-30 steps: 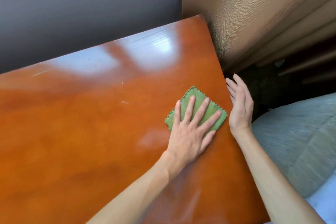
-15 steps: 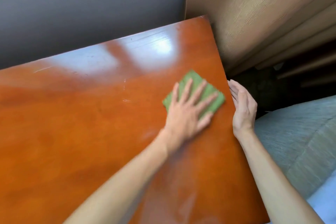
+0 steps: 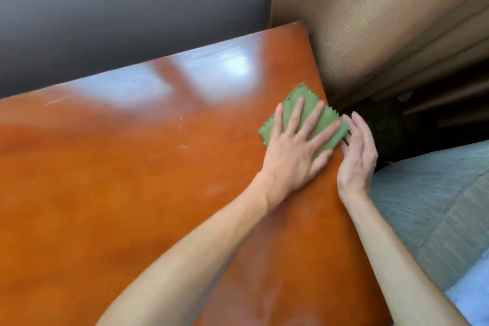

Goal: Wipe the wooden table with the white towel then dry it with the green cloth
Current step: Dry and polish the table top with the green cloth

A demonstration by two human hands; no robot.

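Observation:
The glossy orange-brown wooden table (image 3: 127,182) fills most of the head view. A small green cloth (image 3: 297,99) with zigzag edges lies near the table's right edge, and one corner reaches slightly past it. My left hand (image 3: 293,156) presses flat on the cloth with its fingers spread. My right hand (image 3: 357,156) is cupped against the table's right edge, and its fingertips touch the cloth's overhanging side. The white towel is not in view.
A dark grey wall (image 3: 119,13) runs behind the table's far edge. A tan textured panel (image 3: 383,21) stands at the far right corner. A grey cushioned seat (image 3: 428,198) sits right of the table, with a dark gap (image 3: 397,130) beyond it.
My left hand has slid the green cloth away from me and rightward to the table's right edge. My right hand has closed in and now touches the cloth.

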